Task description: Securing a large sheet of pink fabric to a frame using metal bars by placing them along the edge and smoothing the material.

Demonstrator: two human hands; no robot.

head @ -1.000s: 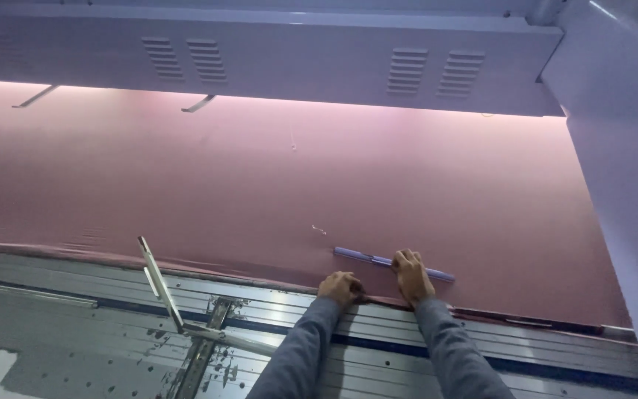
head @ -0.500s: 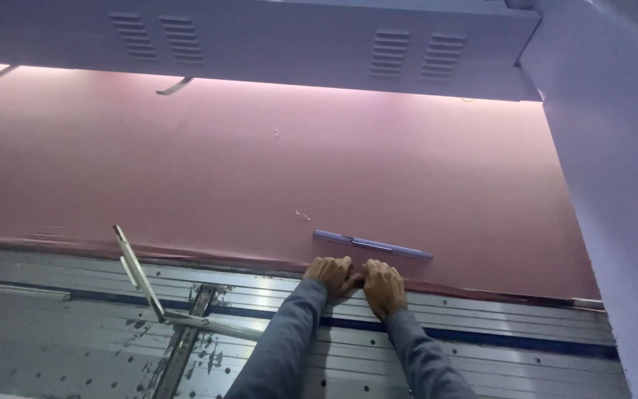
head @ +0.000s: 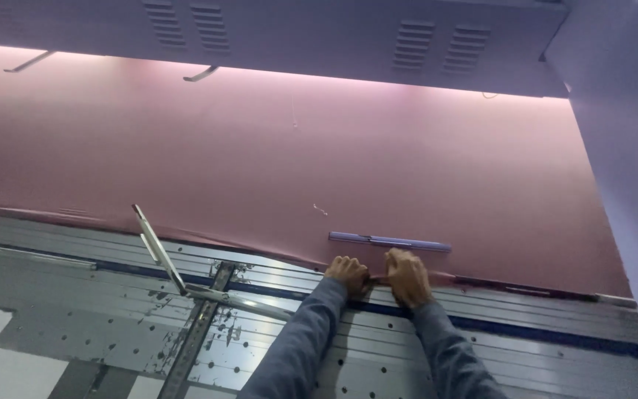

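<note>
A wide pink sheet of fabric (head: pixel 275 162) lies spread across a long table under a lit overhead housing. My left hand (head: pixel 348 275) and my right hand (head: pixel 407 277) sit side by side at the sheet's near edge, both with fingers closed, pinching that edge where it meets the grey metal rail (head: pixel 526 318). Grey sleeves cover both forearms. Just beyond my hands a slim blue pen-like tool (head: pixel 389 241) lies flat on the pink sheet, untouched.
A thin metal bar (head: pixel 158 250) sticks up at an angle from a bracket on the grey rail, left of my hands. A white vented housing (head: pixel 319 29) hangs over the table's far side. A pale wall (head: pixel 622 148) stands at the right.
My hands have come closer together at the sheet's edge, the right hand pulling back off the pen-like tool. The view has shifted slightly.
</note>
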